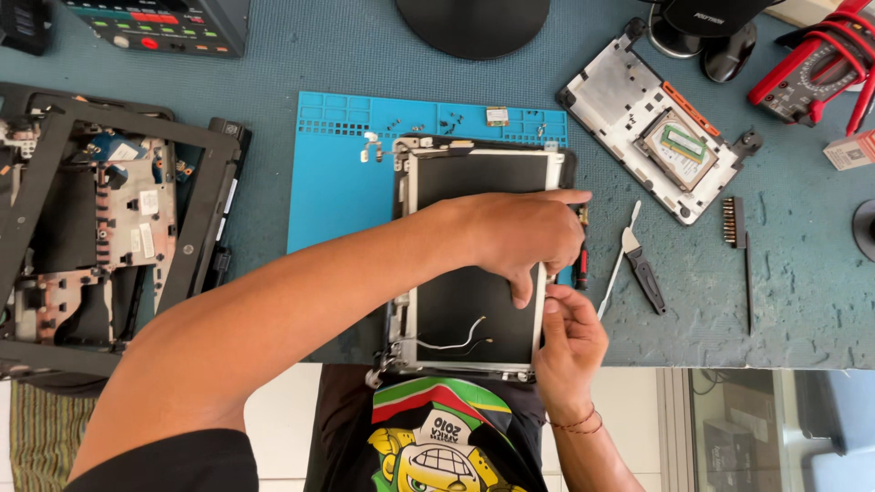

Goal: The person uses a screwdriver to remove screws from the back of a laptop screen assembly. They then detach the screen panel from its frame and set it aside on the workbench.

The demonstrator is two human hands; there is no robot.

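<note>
On the blue mat [337, 173], two hands grip one screen panel [474, 301].

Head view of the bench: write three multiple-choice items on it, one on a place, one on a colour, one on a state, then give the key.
1. Where does the screen panel lie?
A. Partly on the mat, its near end reaching the table edge
B. On the multimeter
C. Inside the stripped chassis at far left

2. What colour is the mat?
A. Red
B. Bright blue
C. White

3. How does the left hand stand?
A. Raised clear of everything
B. Laid across the panel's right edge, thumb down on the dark face
C. Closed round the pry tool

Key:
1 A, the panel's far end covers the mat and its near end meets the table edge.
2 B, the mat shows bright blue against the grey-blue table.
3 B, its thumb presses the panel just above the right hand, while the pry tool lies untouched.
</note>
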